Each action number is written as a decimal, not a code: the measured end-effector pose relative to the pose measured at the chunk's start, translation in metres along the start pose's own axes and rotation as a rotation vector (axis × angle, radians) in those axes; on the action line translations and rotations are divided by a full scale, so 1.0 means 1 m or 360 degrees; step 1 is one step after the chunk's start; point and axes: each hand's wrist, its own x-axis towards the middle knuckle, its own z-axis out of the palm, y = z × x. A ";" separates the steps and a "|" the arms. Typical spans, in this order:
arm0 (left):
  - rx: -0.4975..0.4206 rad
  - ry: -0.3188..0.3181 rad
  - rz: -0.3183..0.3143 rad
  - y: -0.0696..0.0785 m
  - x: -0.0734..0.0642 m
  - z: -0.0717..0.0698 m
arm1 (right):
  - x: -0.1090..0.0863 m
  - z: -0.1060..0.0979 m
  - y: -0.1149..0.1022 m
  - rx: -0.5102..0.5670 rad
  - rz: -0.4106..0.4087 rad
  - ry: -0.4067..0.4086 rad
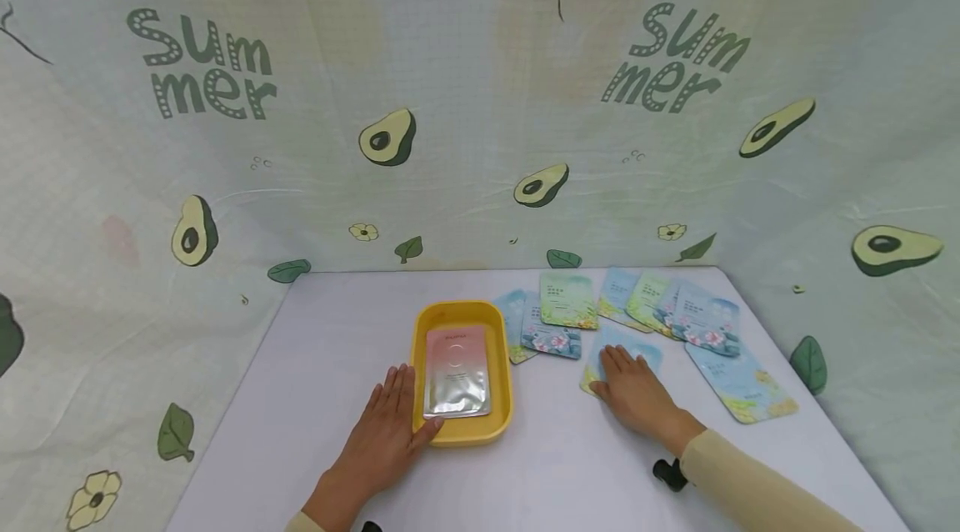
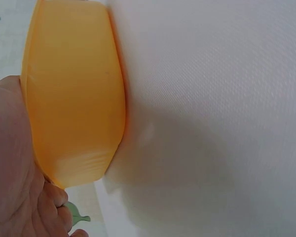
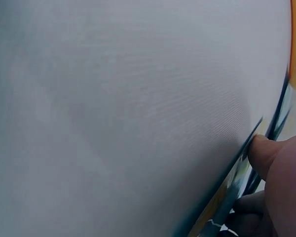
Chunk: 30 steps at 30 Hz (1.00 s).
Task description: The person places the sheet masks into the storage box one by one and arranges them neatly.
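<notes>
My left hand (image 1: 385, 440) lies along the left side of a yellow plastic tray (image 1: 501, 429), fingers straight at the rim and thumb by its near-left corner. In the left wrist view the palm and fingers are against the rim of the yellow tray (image 2: 76, 94). Inside the tray lies a pink and silver sachet (image 1: 457, 373). My right hand (image 1: 637, 394) rests over a light blue sachet (image 1: 641, 344) right of the tray, covering part of it. In the right wrist view the thumb (image 3: 266, 153) touches this sachet's edge, and the other fingers are mostly hidden.
Behind my right hand lie a green sachet (image 1: 567, 298), a flowered blue sachet (image 1: 551, 340) and several more, some overlapping. A longer blue sachet (image 1: 742, 386) lies near the white table's right edge. A printed avocado cloth (image 1: 465, 98) hangs behind the table.
</notes>
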 end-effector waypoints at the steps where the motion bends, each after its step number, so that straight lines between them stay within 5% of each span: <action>1: 0.0000 -0.0001 0.0001 0.000 0.000 0.000 | -0.002 0.000 0.001 -0.0011 -0.0031 0.0004; 13: 0.0013 0.0020 0.0004 0.000 -0.001 0.000 | -0.015 -0.018 0.014 -0.0194 -0.0263 -0.0065; 19: 0.0002 -0.0022 -0.0025 0.002 0.001 -0.001 | 0.000 -0.025 0.042 -0.0314 -0.0145 0.0113; 30: 0.0003 -0.0044 -0.0049 0.003 0.002 -0.001 | 0.018 -0.023 0.065 -0.0340 -0.0095 0.0109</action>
